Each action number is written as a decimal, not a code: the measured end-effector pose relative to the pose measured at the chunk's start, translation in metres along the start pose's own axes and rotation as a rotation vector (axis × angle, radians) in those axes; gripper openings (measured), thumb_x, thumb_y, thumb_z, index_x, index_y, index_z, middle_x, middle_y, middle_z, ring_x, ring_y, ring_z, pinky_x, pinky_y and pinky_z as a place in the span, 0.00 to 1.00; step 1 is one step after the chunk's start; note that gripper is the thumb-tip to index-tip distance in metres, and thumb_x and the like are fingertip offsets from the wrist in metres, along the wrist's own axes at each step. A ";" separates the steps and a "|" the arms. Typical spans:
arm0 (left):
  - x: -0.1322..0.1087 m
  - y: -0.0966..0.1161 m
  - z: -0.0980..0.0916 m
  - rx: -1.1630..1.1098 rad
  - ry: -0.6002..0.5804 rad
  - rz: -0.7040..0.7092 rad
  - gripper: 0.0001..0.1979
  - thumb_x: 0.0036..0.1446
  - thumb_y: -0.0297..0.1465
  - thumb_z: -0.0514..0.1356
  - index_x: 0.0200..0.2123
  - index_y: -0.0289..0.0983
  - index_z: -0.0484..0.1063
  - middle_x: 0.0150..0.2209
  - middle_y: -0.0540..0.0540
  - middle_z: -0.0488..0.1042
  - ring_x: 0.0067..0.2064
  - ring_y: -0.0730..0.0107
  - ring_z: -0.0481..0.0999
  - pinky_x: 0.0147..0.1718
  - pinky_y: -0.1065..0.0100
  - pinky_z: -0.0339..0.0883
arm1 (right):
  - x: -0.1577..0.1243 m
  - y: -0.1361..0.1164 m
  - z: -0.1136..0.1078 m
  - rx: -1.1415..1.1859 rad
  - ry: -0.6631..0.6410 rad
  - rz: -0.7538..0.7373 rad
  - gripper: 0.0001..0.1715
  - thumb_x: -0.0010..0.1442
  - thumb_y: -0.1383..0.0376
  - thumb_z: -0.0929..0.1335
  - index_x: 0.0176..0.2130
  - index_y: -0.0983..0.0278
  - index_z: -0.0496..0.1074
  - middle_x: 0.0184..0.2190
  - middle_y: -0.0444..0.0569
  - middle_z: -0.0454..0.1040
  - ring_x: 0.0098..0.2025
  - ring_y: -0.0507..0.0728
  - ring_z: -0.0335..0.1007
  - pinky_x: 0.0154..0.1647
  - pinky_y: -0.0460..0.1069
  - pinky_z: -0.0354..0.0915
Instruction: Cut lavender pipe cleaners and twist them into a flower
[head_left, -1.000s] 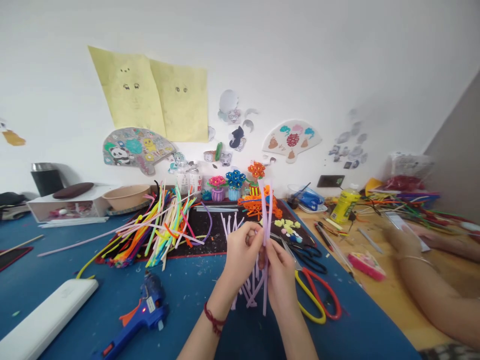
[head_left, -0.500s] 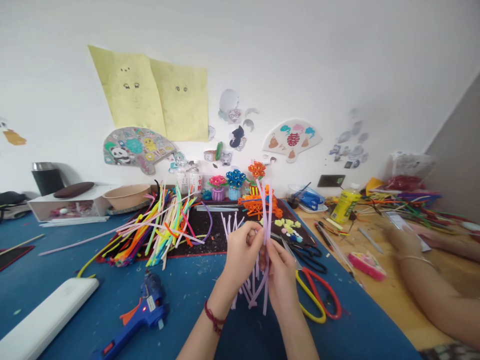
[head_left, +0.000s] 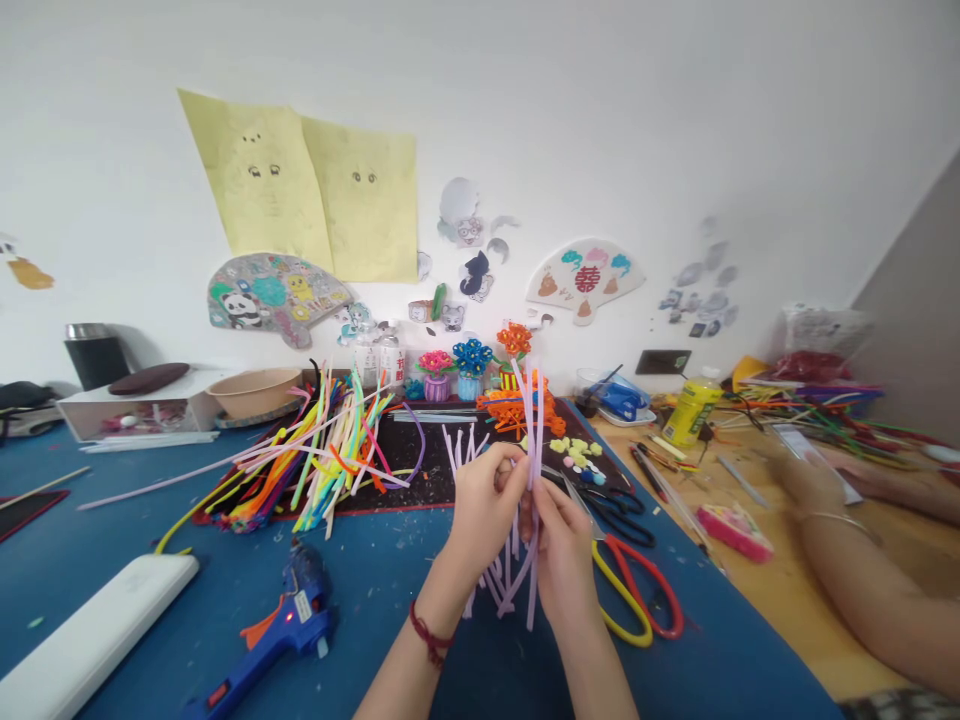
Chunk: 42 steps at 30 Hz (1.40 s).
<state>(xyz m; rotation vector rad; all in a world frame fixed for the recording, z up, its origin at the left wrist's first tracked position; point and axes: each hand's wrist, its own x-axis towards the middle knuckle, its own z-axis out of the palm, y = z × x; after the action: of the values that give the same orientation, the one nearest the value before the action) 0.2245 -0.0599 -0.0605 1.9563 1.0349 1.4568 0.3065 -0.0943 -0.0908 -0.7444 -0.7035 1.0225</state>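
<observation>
My left hand point(head_left: 480, 515) and my right hand point(head_left: 561, 545) meet above the blue mat, both closed around a bunch of pale lilac pipe cleaners point(head_left: 531, 430). The stems stand upright between the fingers, reaching up past the hands and hanging down below them point(head_left: 508, 590). A red string bracelet point(head_left: 426, 636) circles my left wrist. Just right of my right hand lie red-and-yellow scissors point(head_left: 637, 595). More lilac stems point(head_left: 459, 445) lie on the black board behind my hands.
A heap of coloured pipe cleaners point(head_left: 315, 450) lies left of centre. A blue glue gun point(head_left: 274, 630) and a white box point(head_left: 90, 640) sit front left. Small pipe-cleaner flowers point(head_left: 471, 365) stand at the wall. Another person's arm point(head_left: 862, 570) rests on the wooden table right, near a yellow bottle point(head_left: 690, 410).
My hands stay in place, fingers shifting slightly on the lilac stems; the lower ends have bunched a little. The other person's arm has not moved.
</observation>
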 end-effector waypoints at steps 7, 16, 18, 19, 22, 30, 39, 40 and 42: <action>0.001 -0.001 -0.001 -0.007 -0.005 -0.009 0.10 0.60 0.35 0.55 0.29 0.36 0.69 0.18 0.56 0.58 0.21 0.77 0.60 0.23 0.74 0.52 | 0.000 0.000 -0.001 -0.002 0.001 -0.012 0.18 0.52 0.58 0.73 0.21 0.65 0.67 0.20 0.41 0.61 0.22 0.48 0.49 0.20 0.46 0.47; 0.001 0.002 -0.002 -0.052 -0.012 -0.024 0.11 0.59 0.36 0.55 0.29 0.37 0.69 0.17 0.56 0.59 0.20 0.78 0.59 0.23 0.74 0.52 | 0.000 0.001 -0.002 -0.030 -0.003 -0.005 0.14 0.54 0.56 0.72 0.27 0.66 0.73 0.21 0.41 0.61 0.21 0.48 0.50 0.20 0.47 0.46; 0.001 0.002 -0.002 -0.055 -0.010 -0.022 0.10 0.59 0.35 0.55 0.29 0.36 0.69 0.17 0.56 0.59 0.21 0.78 0.59 0.23 0.75 0.52 | 0.000 0.001 -0.002 -0.032 -0.007 -0.001 0.15 0.54 0.56 0.72 0.27 0.65 0.73 0.21 0.40 0.61 0.21 0.48 0.50 0.20 0.47 0.46; 0.001 0.002 -0.001 -0.057 -0.009 -0.021 0.10 0.59 0.35 0.55 0.29 0.36 0.69 0.17 0.56 0.59 0.21 0.78 0.59 0.23 0.75 0.53 | 0.000 0.001 -0.002 -0.032 -0.009 0.002 0.15 0.54 0.56 0.72 0.27 0.65 0.73 0.20 0.40 0.60 0.20 0.48 0.49 0.20 0.47 0.46; 0.000 0.002 -0.001 -0.071 -0.012 -0.022 0.09 0.60 0.34 0.55 0.30 0.36 0.69 0.18 0.56 0.62 0.21 0.79 0.61 0.23 0.75 0.54 | 0.000 0.001 -0.001 -0.021 -0.012 0.010 0.15 0.54 0.56 0.72 0.28 0.65 0.73 0.19 0.39 0.59 0.19 0.47 0.47 0.19 0.47 0.43; 0.000 0.001 0.000 -0.117 -0.025 -0.033 0.09 0.60 0.34 0.55 0.30 0.36 0.69 0.17 0.56 0.65 0.20 0.78 0.64 0.23 0.75 0.57 | 0.000 -0.001 -0.003 0.030 -0.040 0.018 0.11 0.51 0.58 0.73 0.29 0.65 0.75 0.22 0.41 0.62 0.20 0.47 0.48 0.20 0.47 0.44; 0.001 0.002 0.001 -0.171 -0.001 -0.070 0.10 0.59 0.36 0.56 0.30 0.36 0.69 0.17 0.55 0.65 0.19 0.78 0.65 0.21 0.76 0.58 | 0.000 -0.002 0.000 0.082 -0.040 0.044 0.12 0.48 0.61 0.74 0.34 0.64 0.78 0.23 0.43 0.65 0.22 0.48 0.49 0.21 0.47 0.46; 0.001 0.002 0.002 -0.172 0.010 -0.071 0.10 0.58 0.36 0.56 0.30 0.36 0.69 0.17 0.56 0.65 0.19 0.78 0.65 0.21 0.76 0.58 | 0.000 -0.002 0.001 0.085 -0.043 0.037 0.12 0.48 0.61 0.74 0.33 0.64 0.78 0.23 0.43 0.65 0.22 0.48 0.49 0.21 0.47 0.46; 0.001 0.001 0.001 -0.170 0.034 -0.068 0.10 0.58 0.36 0.57 0.29 0.36 0.69 0.17 0.56 0.64 0.19 0.78 0.65 0.21 0.76 0.58 | 0.000 -0.003 0.002 0.088 -0.057 0.026 0.11 0.48 0.60 0.74 0.33 0.64 0.78 0.23 0.43 0.65 0.22 0.48 0.49 0.21 0.47 0.46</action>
<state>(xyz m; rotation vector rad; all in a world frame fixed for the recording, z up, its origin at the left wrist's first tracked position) 0.2263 -0.0597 -0.0595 1.7668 0.9493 1.4942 0.3059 -0.0948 -0.0875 -0.6514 -0.6943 1.0953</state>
